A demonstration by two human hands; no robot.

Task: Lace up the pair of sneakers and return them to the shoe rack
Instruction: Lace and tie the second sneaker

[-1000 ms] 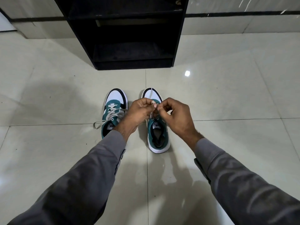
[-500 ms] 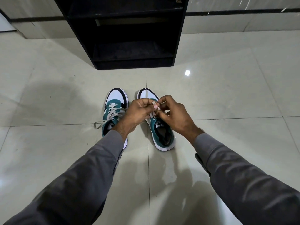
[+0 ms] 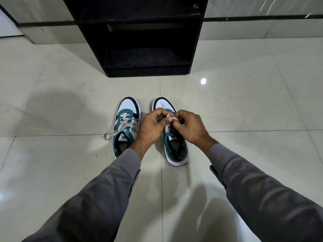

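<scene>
Two teal, white and black sneakers stand side by side on the tiled floor, toes pointing at the rack. The left sneaker (image 3: 126, 126) has its grey lace threaded, with a loose end trailing out to the left. Over the tongue of the right sneaker (image 3: 176, 147), my left hand (image 3: 151, 127) and my right hand (image 3: 191, 127) meet, each pinching the grey lace (image 3: 168, 123) of that shoe. The hands hide most of its lacing. The black shoe rack (image 3: 146, 55) stands just beyond the shoes, its lower shelves holding nothing I can see.
Glossy pale floor tiles (image 3: 244, 105) spread on all sides of the shoes. A tiled wall with a dark stripe (image 3: 262, 19) runs behind the rack. My grey sleeves fill the lower part of the view.
The right sneaker's heel swung out to the right half a second ago and stays turned. Both hands have stayed at its lace, with the fingers shifting their pinch slightly.
</scene>
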